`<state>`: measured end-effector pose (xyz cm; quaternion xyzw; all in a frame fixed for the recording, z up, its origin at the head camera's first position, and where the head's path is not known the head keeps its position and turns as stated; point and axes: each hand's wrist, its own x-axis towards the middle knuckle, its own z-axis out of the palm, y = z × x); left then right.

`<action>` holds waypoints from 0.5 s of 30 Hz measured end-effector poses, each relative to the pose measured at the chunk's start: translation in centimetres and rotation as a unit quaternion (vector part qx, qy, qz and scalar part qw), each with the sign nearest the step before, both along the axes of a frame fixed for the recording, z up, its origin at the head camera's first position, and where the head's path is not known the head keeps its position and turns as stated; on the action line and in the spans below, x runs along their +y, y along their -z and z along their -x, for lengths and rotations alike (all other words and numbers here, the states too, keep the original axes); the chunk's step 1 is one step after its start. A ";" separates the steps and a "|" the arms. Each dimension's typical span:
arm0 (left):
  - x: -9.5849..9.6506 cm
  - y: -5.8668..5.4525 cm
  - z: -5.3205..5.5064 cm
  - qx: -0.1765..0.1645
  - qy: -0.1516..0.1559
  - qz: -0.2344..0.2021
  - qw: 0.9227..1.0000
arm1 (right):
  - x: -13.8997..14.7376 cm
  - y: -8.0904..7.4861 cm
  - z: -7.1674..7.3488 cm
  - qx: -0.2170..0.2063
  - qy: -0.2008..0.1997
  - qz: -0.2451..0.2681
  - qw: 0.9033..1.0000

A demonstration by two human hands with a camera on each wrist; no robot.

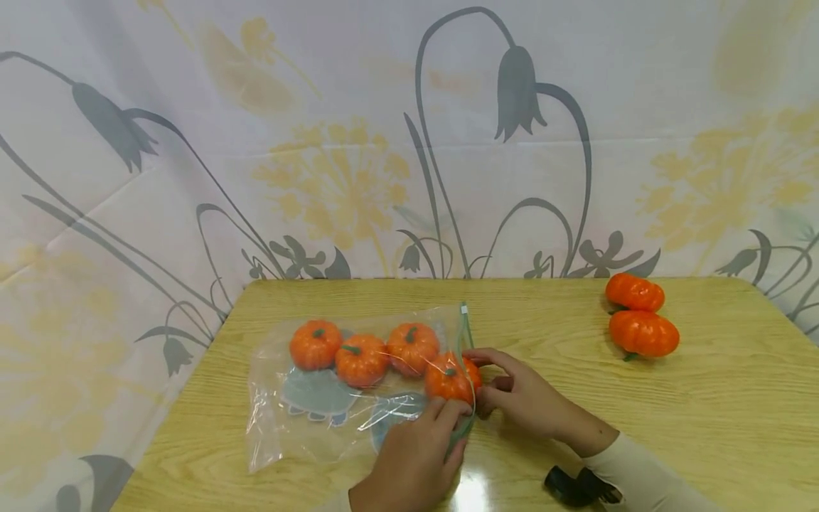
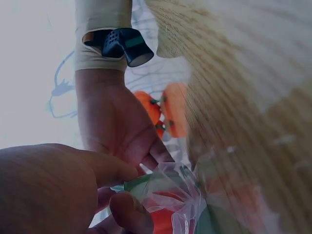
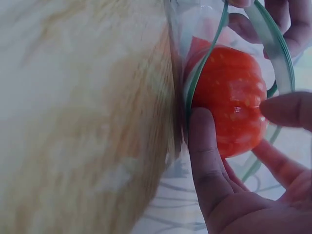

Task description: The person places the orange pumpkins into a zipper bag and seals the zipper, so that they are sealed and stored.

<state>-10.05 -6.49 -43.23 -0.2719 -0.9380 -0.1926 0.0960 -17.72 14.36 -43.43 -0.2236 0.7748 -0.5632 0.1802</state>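
A clear zip bag [image 1: 269, 434] with a green seal strip lies flat on the table, its mouth turned right. Inside it sit several orange toy pumpkins [image 1: 361, 361] with green stems. Another small pumpkin [image 1: 446, 380] is at the mouth, between the green strips in the right wrist view. My right hand [image 1: 525, 398] holds this pumpkin from the right, fingers and thumb spread around it. At the near end of the mouth, my left hand [image 1: 416, 455] pinches the bag's green edge [image 2: 139, 184] between thumb and finger.
Two more orange pumpkins [image 1: 643, 333] lie touching each other at the table's [image 1: 544, 313] far right. Behind the table hangs a floral cloth [image 1: 371, 85]. A black wrist device [image 1: 569, 487] is strapped at the right sleeve.
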 end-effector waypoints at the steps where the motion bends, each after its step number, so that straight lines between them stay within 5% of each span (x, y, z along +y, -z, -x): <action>1: 0.0 0.0 0.0 0.003 -0.002 0.000 1.000 | 0.0 0.0 0.0 -0.010 0.000 0.006 1.000; 15: 0.1 0.2 -0.1 0.011 -0.008 0.006 1.000 | 0.1 0.1 -0.1 -0.001 0.003 -0.006 1.000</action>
